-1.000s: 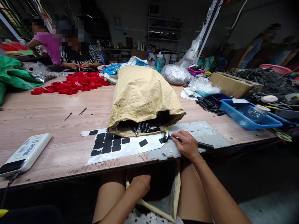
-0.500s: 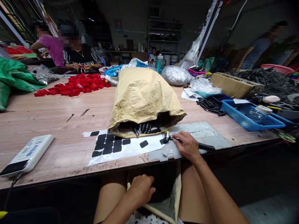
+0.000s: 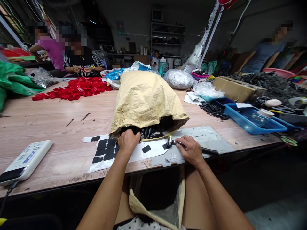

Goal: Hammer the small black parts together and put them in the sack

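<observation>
My left hand (image 3: 128,141) reaches into the open mouth of a tan paper sack (image 3: 146,99) lying on the wooden table (image 3: 57,127); its fingertips are hidden among the small black parts (image 3: 150,131) inside. My right hand (image 3: 190,150) rests on a grey metal plate (image 3: 203,140) and grips the handle of a small hammer (image 3: 170,141) with a black grip. A white sheet with black square pads (image 3: 107,149) lies under and beside my left hand. An open bag (image 3: 165,204) sits on my lap below the table edge.
A white device (image 3: 25,161) with a cable lies at the left. Red plastic parts (image 3: 74,88) are piled at the far left, where two people sit working. Blue trays (image 3: 251,118), a cardboard box (image 3: 236,88) and black parts crowd the right.
My left hand has risen from the bag on my lap to the table and into the mouth of the paper sack. The right hand stays on the hammer.
</observation>
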The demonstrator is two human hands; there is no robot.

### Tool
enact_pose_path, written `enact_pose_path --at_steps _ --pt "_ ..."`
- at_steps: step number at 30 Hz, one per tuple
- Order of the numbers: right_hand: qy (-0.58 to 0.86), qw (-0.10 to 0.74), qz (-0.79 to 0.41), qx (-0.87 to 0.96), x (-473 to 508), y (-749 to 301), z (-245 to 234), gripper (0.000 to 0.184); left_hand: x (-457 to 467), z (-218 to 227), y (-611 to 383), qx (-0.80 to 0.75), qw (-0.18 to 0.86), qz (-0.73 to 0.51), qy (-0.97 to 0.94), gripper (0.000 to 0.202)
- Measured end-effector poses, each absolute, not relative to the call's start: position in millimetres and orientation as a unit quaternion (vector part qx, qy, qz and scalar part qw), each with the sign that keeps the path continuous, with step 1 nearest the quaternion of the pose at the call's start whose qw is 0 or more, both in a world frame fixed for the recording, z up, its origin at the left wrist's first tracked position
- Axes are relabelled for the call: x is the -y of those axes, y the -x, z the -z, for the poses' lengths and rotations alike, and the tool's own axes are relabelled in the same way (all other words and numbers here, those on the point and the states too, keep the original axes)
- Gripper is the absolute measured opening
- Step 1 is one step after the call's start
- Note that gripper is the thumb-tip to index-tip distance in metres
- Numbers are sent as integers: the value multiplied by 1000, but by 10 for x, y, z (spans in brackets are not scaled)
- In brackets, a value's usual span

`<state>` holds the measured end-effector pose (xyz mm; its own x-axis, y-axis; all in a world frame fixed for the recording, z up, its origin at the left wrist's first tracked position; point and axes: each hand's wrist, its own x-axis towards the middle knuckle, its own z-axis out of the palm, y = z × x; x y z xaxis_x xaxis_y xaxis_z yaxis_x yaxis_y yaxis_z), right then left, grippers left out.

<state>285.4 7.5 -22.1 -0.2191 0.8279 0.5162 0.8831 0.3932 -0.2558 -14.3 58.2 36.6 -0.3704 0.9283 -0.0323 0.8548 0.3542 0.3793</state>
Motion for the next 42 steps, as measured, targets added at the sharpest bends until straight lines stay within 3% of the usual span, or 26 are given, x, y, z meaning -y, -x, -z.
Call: enact_pose_path --at_steps 5,9,17,27,34,42 --pt "549 301 47 778 -75 -2852 219 19 -480 -448 181 -814 143 -112 -552 28" --pt "549 301 47 779 -68 -2840 205 19 -156 -493 250 -789 112 -171 -579 22" --pt "549 299 51 779 -62 -2842 202 21 181 -131 -16 -514 237 -298 -769 9" --pt "521 309 32 795 -37 -2848 121 25 111 -19 11 -512 269 -323 -749 13" --pt "448 419 -82 786 204 -2514 -164 29 63 13 -3 -527 301 -318 -728 17" --pt "420 386 -111 814 377 -2152 -248 32 64 -20 -36 -547 302 -306 -718 16"
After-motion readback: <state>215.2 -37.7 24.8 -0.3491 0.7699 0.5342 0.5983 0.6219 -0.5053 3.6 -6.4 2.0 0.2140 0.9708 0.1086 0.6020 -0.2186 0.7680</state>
